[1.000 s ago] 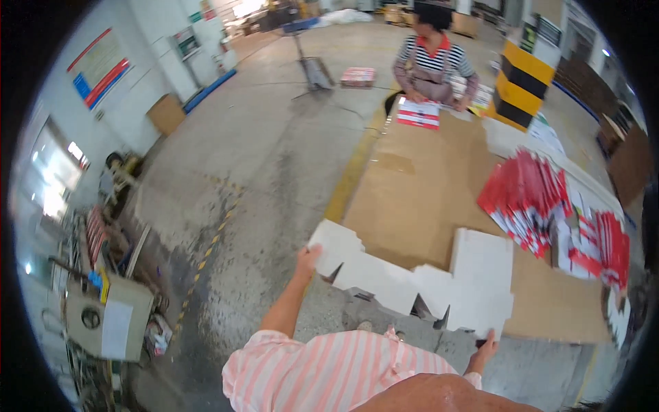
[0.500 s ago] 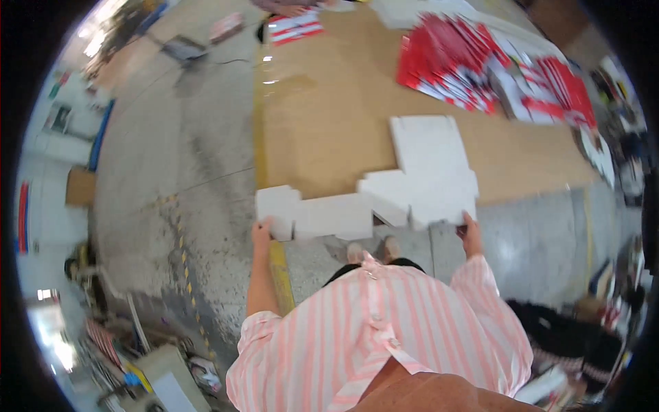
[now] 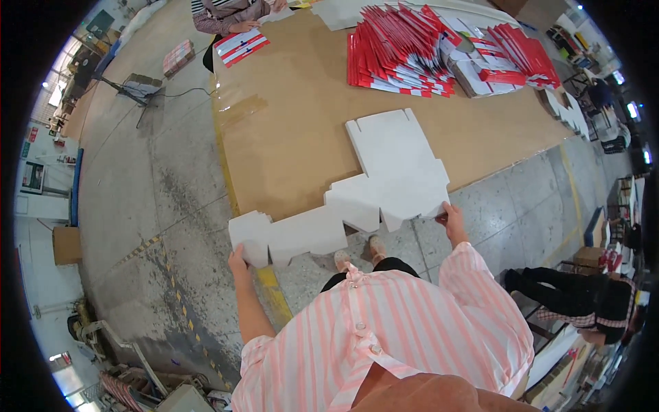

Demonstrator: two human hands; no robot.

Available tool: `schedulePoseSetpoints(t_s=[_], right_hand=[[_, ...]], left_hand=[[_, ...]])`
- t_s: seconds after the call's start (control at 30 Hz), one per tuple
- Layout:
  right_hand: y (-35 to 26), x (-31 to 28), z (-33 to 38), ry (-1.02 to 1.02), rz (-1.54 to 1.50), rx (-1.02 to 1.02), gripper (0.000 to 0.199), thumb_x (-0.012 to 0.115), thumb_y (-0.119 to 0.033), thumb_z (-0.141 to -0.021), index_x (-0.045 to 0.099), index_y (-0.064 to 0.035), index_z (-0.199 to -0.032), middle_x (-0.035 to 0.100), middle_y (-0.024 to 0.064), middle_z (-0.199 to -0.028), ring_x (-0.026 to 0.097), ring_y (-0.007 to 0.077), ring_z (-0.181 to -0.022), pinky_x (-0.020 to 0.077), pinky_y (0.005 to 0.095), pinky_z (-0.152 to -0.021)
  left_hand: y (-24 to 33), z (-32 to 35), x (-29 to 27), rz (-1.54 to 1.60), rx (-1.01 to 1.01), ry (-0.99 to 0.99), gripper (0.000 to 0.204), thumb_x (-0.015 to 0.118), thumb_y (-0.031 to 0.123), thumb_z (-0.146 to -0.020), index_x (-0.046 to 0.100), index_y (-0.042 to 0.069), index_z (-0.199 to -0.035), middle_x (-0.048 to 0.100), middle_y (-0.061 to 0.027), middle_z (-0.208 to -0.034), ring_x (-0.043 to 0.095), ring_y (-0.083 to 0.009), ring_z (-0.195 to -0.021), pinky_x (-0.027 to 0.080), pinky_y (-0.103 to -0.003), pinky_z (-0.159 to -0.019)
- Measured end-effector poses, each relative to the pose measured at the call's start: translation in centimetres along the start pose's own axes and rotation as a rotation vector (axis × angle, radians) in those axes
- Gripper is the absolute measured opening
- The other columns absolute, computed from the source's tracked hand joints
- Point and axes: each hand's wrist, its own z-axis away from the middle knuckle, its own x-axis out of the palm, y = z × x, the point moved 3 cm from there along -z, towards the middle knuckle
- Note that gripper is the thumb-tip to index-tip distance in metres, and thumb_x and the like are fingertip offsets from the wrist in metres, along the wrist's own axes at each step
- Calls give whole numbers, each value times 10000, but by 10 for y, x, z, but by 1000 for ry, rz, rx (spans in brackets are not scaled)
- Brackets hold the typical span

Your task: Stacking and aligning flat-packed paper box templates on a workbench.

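Observation:
A flat white die-cut cardboard box blank [image 3: 401,165] spans the space between my hands, at the near edge of the brown-topped table [image 3: 288,130]. Its wide panel, at the right, lies over the tabletop, while a narrower strip with slits and flaps stretches to the left. My left hand [image 3: 238,259] is closed on the strip's left end, thumb on top. At the blank's lower right corner my right hand [image 3: 452,221] pinches the edge. The fingers beneath the cardboard are partly hidden on both sides.
A fanned pile of red-and-white printed sleeves [image 3: 401,51] lies at the far right beside more red pieces [image 3: 525,55]. Across the table another person's hand [image 3: 244,26] is near a red-and-white piece [image 3: 241,47]. Someone in black trousers [image 3: 556,292] stands at right.
The view has shifted, bringing more of the far person into sight. The blank now slants more, its left end nearer to me than its right. Both hands keep their hold.

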Motion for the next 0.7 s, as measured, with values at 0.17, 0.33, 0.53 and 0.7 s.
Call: schedulePoseSetpoints(t_s=[0.17,0.33,0.53,0.7], right_hand=[[4,-1,10,-95,14,62,224,549,-265,-821,563,-66,-924,593,42,-764,564,163,-645,484,336,-569],[10,-4,-6,-88,-10,123,191,564,-259,-794,563,-95,-892,587,29,-763,551,151,-662,467,313,-603],[-29,8,-37,-465,32,15,394,612,-221,-751,536,0,-1068,583,82,-1017,543,186,-952,411,290,-852],[-79,45,10,-523,65,-27,494,639,-145,-667,480,8,-1109,567,102,-982,548,219,-911,453,330,-771]], left_hand=[[0,-29,-13,21,-45,7,440,599,265,-752,507,-27,-1069,557,-151,-1012,560,-271,-884,450,-398,-732],[18,-36,-5,-572,142,387,483,580,263,-758,480,-31,-1128,535,-162,-1056,524,-276,-961,410,-377,-844],[58,-10,179,-475,811,55,234,459,113,-843,516,16,-1047,547,-107,-955,514,-222,-910,415,-361,-779],[-1,41,379,-659,366,-598,461,453,449,-838,595,40,-996,576,-172,-1047,515,-292,-980,394,-426,-829]])
